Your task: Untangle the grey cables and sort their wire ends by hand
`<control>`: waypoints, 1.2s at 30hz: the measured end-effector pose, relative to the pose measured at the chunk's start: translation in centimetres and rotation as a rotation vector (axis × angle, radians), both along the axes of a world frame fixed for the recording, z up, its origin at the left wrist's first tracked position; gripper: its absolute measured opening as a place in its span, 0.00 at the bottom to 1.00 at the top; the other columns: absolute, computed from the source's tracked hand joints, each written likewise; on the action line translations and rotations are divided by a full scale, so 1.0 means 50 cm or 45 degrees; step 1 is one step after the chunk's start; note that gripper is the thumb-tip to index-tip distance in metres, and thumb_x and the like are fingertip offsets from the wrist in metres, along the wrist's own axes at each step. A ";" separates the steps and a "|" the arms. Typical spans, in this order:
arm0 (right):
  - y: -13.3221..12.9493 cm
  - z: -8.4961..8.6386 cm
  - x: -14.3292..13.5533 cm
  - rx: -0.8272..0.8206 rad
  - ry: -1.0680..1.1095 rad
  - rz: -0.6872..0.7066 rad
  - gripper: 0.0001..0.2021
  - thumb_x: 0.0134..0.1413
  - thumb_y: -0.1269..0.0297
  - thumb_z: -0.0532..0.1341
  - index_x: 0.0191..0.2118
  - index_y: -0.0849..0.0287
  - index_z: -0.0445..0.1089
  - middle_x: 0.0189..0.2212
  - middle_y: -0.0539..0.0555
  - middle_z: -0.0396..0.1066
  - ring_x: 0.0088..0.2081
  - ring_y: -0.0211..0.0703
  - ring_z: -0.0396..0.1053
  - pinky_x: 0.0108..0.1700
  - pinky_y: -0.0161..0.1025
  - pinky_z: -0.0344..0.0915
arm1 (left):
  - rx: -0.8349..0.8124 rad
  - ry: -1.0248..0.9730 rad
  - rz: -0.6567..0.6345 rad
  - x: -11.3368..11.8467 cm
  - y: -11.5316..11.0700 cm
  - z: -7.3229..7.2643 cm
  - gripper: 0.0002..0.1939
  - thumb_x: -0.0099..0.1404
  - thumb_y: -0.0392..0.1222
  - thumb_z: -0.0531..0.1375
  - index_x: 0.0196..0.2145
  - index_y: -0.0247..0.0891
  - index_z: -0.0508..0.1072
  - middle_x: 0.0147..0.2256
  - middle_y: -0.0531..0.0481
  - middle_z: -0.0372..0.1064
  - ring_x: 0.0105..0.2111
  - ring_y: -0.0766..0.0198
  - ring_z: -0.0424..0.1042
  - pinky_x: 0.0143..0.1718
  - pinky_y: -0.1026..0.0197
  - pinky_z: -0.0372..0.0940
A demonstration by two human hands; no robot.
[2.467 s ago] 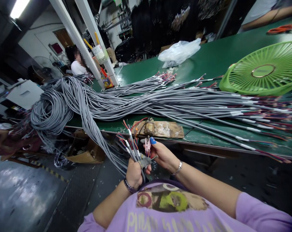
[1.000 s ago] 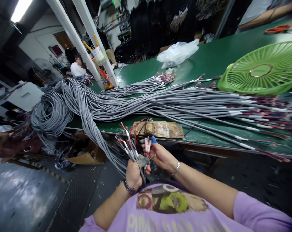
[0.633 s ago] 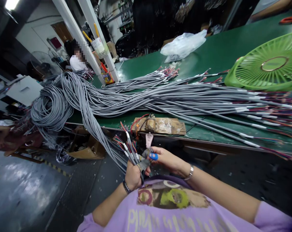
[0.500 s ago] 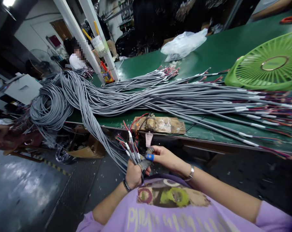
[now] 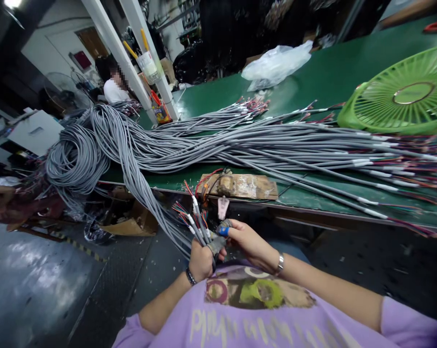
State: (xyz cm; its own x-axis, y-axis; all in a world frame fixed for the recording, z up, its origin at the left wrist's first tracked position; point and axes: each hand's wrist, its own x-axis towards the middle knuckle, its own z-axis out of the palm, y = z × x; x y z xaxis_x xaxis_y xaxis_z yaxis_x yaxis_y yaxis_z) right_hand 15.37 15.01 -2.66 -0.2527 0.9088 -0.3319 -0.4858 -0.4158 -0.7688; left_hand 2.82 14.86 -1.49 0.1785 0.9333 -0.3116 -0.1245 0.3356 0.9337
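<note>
My left hand (image 5: 200, 261) is closed round a small bunch of grey cables (image 5: 201, 231), in front of my body and below the table edge. The bunch's ends point up, with white bands and thin coloured wires fanning out. Grey wrapping covers the left thumb. Just to the right, my right hand (image 5: 250, 241) has its thumb and forefinger pinched together, with blue and grey wrapping on their tips. What it pinches, if anything, is too small to make out. The held cables seem to join a grey strand (image 5: 142, 186) hanging over the edge.
Many long grey cables (image 5: 261, 142) lie along the green table (image 5: 204, 99), coiled at the left. A wooden board (image 5: 252, 187) with a wired device sits at the front edge, a pink tag (image 5: 223, 208) below. A green fan (image 5: 410, 92) and plastic bag (image 5: 276, 67) lie beyond.
My right hand has drawn slightly down and away from my left thumb, leaving a small gap. My left hand still grips the cables in nearly the same place.
</note>
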 end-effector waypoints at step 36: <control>0.076 0.021 0.017 -0.037 0.358 -0.264 0.19 0.39 0.48 0.68 0.26 0.61 0.71 0.21 0.49 0.68 0.24 0.35 0.61 0.30 0.36 0.58 | -0.065 -0.171 -0.001 0.014 0.043 0.032 0.09 0.46 0.40 0.63 0.16 0.32 0.68 0.12 0.52 0.63 0.12 0.72 0.59 0.13 0.70 0.53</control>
State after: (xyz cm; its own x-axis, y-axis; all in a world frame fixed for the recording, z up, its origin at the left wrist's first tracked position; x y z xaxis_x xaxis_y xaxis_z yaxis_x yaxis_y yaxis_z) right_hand 16.23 18.80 -1.59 -0.1492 0.9416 -0.3020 -0.7533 -0.3061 -0.5822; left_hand 3.51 17.00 0.11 0.2227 0.9167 -0.3317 -0.2470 0.3822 0.8905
